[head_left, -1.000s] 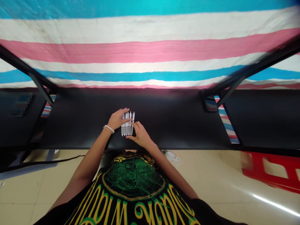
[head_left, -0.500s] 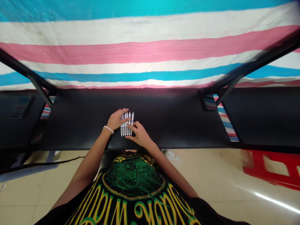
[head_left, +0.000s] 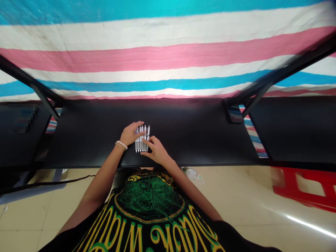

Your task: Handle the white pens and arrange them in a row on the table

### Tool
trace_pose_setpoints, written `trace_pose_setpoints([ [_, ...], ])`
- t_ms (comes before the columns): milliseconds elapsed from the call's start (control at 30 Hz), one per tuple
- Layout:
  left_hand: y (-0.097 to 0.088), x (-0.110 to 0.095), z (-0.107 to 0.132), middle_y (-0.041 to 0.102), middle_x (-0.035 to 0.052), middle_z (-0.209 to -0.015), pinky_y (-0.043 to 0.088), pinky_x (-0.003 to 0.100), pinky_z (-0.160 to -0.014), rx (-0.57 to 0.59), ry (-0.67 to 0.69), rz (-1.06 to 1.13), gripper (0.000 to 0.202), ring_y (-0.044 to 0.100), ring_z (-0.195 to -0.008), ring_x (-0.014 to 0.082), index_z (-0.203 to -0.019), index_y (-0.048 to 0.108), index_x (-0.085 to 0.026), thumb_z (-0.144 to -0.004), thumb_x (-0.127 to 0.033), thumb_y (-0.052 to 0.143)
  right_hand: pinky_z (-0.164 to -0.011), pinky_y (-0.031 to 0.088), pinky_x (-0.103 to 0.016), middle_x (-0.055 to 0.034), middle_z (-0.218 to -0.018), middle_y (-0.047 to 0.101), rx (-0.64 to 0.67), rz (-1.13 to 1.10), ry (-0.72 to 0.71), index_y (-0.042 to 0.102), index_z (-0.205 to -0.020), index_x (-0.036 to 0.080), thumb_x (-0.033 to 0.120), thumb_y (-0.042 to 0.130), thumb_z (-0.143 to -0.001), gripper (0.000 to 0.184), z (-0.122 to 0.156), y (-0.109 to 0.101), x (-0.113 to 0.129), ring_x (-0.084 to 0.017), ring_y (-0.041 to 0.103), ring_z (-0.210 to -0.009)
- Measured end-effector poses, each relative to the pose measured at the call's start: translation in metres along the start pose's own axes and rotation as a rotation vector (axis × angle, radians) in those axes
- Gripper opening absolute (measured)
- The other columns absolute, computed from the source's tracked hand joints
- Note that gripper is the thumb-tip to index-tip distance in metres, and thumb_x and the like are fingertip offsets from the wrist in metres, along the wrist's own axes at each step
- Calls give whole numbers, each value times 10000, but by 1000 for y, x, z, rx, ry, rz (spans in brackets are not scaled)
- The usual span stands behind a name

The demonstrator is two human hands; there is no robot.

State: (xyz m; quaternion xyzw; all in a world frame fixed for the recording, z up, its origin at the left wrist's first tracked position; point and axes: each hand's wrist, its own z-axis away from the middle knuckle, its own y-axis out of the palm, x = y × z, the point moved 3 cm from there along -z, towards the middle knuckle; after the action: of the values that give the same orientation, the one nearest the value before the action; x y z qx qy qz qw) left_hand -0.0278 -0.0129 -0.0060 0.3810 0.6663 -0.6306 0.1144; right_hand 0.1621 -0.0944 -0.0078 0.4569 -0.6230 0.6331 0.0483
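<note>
Several white-and-grey click pens lie side by side in a flat row on the black table, their silver tips toward me. My left hand is closed round the row's left side, with the thumb across the white barrels and the fingers by the far ends. From the right, my right hand grips the same row, one finger on the barrels and the thumb near the tips. Some of the pens are partly hidden by my fingers.
Black slanted posts rise at both ends of the table. A striped sheet hangs behind it. A red plastic stool stands on the floor at right, and a clear plastic item lies below the table's front edge.
</note>
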Motion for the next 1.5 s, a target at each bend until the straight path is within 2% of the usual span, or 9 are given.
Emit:
trace_pose_setpoints([
  [200, 1, 1, -1, 647, 62, -1421, 386, 449, -1226, 2, -13, 20, 567, 580, -1357, 253, -1403, 609, -262, -892, -479, 724, -975, 521, -508, -123, -1153, 535, 13, -32, 26, 486, -1500, 213, 485, 797, -837, 782, 1, -2, -1, -281, 545, -1040],
  [333, -2, 0, 0, 651, 69, -1414, 365, 465, -1238, -32, -2, 54, 594, 551, -1387, 257, -1387, 616, -245, -865, -496, 753, -963, 548, -475, -118, -1180, 524, 18, -114, 77, 404, -1543, 197, 510, 781, -846, 852, 4, -8, 0, -264, 566, -1036],
  [533, -8, -3, 2, 653, 79, -1412, 409, 468, -1208, -103, -57, 131, 577, 593, -1343, 269, -1377, 627, -230, -882, -506, 731, -920, 568, -431, -127, -1196, 556, -20, -164, 117, 513, -1433, 200, 447, 637, -970, 539, 15, -16, 3, -244, 608, -1014],
  [733, -14, -2, 3, 717, 100, -1304, 491, 437, -1124, -251, -104, 220, 453, 660, -1253, 236, -1346, 620, -200, -1037, -497, 473, -896, 552, -380, -115, -1138, 589, -80, -174, 137, 617, -1274, 197, 396, 560, -1019, 328, 16, -18, 4, -216, 624, -955],
  [833, -14, 0, 5, 743, 113, -1243, 519, 425, -1080, -314, -124, 268, 472, 693, -1195, 226, -1330, 608, -189, -1065, -507, 381, -878, 545, -359, -103, -1102, 596, -102, -175, 167, 641, -1197, 198, 390, 532, -1033, 276, 14, -18, 3, -202, 626, -924],
  [1033, -13, 1, 6, 759, 133, -1183, 549, 419, -1028, -347, -134, 310, 509, 721, -1136, 227, -1277, 612, -184, -1071, -541, 314, -854, 537, -361, -95, -1044, 593, -116, -137, 175, 617, -1264, 204, 370, 495, -1045, 300, 10, -15, 5, -216, 622, -921],
  [1167, -14, 0, 5, 765, 127, -1164, 552, 410, -1017, -353, -130, 312, 493, 727, -1118, 222, -1255, 619, -182, -1072, -532, 324, -840, 515, -341, -84, -1016, 578, -88, -107, 154, 661, -1095, 203, 355, 498, -1046, 228, 6, -13, 7, -205, 608, -905],
  [1367, -15, -1, 5, 768, 125, -1145, 557, 401, -1002, -344, -146, 305, 506, 732, -1102, 221, -1232, 622, -185, -1070, -546, 307, -699, 449, -294, -43, -914, 539, -84, 10, 273, 625, -927, 211, 257, 528, -999, 129, 2, -19, 7, -170, 542, -734],
  [1500, -16, -1, 5, 772, 112, -1120, 555, 399, -992, -359, -147, 264, 467, 735, -1079, 219, -1210, 629, -193, -1067, -532, 343, -686, 439, -299, -47, -901, 559, -84, 75, 334, 620, -959, 208, 170, 546, -921, 90, 1, -23, 3, -175, 540, -719],
])
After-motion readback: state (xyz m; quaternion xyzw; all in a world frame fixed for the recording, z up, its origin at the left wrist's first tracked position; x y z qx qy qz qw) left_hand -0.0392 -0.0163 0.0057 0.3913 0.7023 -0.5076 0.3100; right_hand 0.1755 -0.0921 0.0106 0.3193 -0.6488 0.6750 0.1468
